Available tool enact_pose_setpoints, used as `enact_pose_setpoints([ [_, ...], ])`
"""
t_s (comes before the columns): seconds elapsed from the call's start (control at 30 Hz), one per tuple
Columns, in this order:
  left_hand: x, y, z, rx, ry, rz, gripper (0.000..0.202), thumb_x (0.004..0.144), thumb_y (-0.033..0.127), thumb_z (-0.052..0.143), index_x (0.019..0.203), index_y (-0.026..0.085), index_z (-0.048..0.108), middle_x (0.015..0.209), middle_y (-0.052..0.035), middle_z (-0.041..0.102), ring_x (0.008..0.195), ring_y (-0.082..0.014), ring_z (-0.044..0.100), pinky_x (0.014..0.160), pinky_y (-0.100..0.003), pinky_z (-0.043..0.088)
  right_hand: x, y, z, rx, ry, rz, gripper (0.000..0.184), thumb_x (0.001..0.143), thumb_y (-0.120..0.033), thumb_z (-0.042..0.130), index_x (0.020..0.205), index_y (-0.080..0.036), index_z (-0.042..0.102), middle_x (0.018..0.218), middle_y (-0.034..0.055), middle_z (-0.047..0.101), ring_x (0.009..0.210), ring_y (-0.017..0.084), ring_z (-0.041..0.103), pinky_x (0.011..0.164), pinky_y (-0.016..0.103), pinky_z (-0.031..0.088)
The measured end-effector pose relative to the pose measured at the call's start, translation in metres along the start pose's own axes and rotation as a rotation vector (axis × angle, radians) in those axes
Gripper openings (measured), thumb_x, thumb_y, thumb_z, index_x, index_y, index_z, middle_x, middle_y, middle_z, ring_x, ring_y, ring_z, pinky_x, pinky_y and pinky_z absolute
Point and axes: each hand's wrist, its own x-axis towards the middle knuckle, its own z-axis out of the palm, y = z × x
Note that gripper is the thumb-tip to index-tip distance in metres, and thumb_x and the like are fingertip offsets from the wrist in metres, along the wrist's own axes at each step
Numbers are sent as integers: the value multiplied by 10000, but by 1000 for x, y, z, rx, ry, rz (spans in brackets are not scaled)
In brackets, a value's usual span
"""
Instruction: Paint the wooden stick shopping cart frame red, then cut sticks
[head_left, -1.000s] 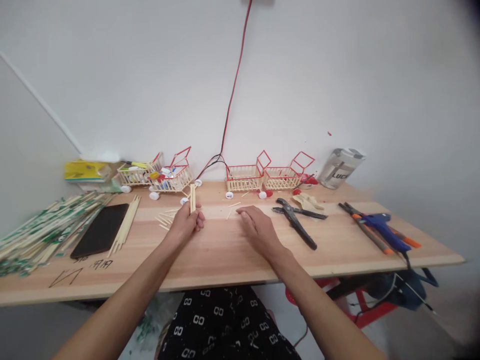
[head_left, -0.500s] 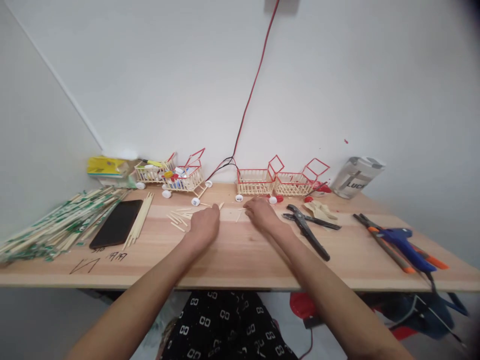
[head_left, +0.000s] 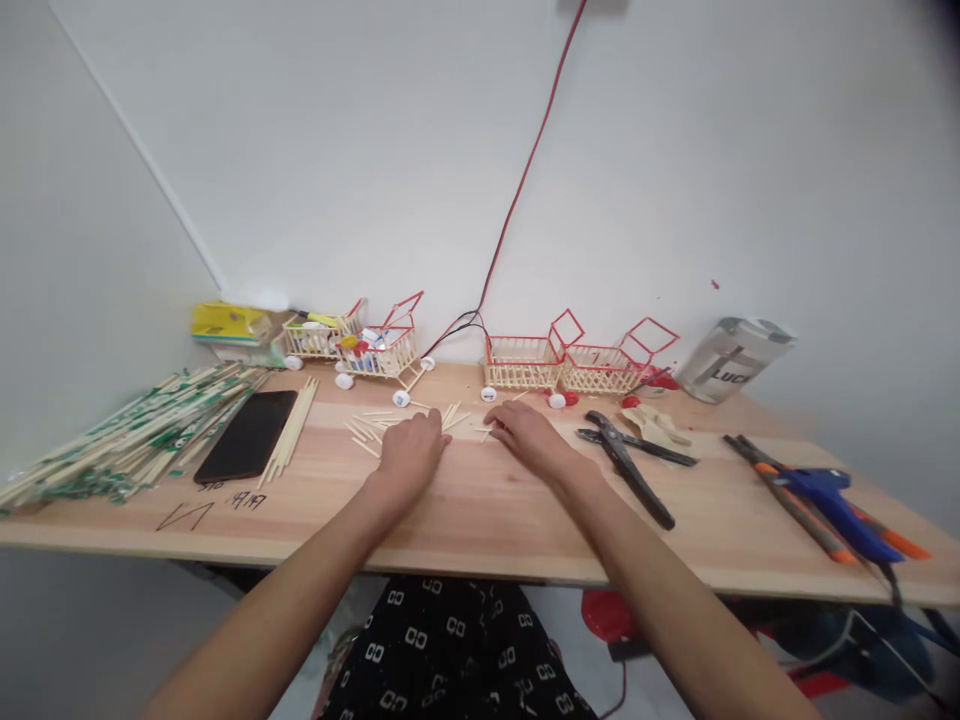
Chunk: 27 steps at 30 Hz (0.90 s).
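Observation:
My left hand [head_left: 409, 452] lies palm down on the wooden table [head_left: 480, 520], fingers curled over the near ends of a few short wooden sticks [head_left: 451, 414] that fan out past its fingertips. My right hand [head_left: 526, 436] rests just to the right, fingers bent, their tips pinching a short stick [head_left: 484, 431]. More short sticks [head_left: 366, 432] lie loose to the left of my left hand. Behind the hands stand two small stick baskets with red frames [head_left: 525, 361] [head_left: 609, 366].
At the left lie green-wrapped chopsticks [head_left: 127, 435], a black phone [head_left: 247, 448] and bare chopsticks [head_left: 292, 438]. Two wheeled stick carts [head_left: 379, 350] and a yellow box [head_left: 229, 322] stand at the back left. To the right lie black pliers [head_left: 630, 462], a blue glue gun [head_left: 832, 495] and a silver can [head_left: 739, 358].
My left hand held the sticks upright, then lowered them forward onto the table, where they now fan out. My right hand reached forward to a loose short stick. The view shifted left.

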Motion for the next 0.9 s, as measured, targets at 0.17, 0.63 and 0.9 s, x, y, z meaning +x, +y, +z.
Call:
enact_pose_setpoints([
  [0.17, 0, 1, 5, 1, 57, 37, 250, 944, 288, 452, 1067, 123, 594, 1016, -188, 665, 1000, -326, 624, 772, -373, 462, 4, -5, -4, -27, -30, 18, 65, 862, -151, 593, 826, -156, 646, 882, 85, 654, 869, 194, 569, 777, 289, 382],
  [0.63, 12, 8, 16, -1077, 211, 118, 245, 790, 290, 656, 982, 149, 712, 966, -87, 737, 882, -213, 659, 816, -306, 483, -13, -7, 8, 447, 148, 90, 220, 900, -342, 468, 797, -180, 574, 734, -4, 609, 672, 125, 537, 618, 233, 408],
  [0.9, 16, 21, 19, -1333, 130, 65, 237, 732, 360, 651, 760, 135, 720, 763, -44, 717, 763, -187, 636, 713, -278, 471, -16, -22, 16, 542, 127, 52, 253, 890, -384, 506, 789, -175, 607, 710, -17, 621, 634, 111, 534, 580, 216, 412],
])
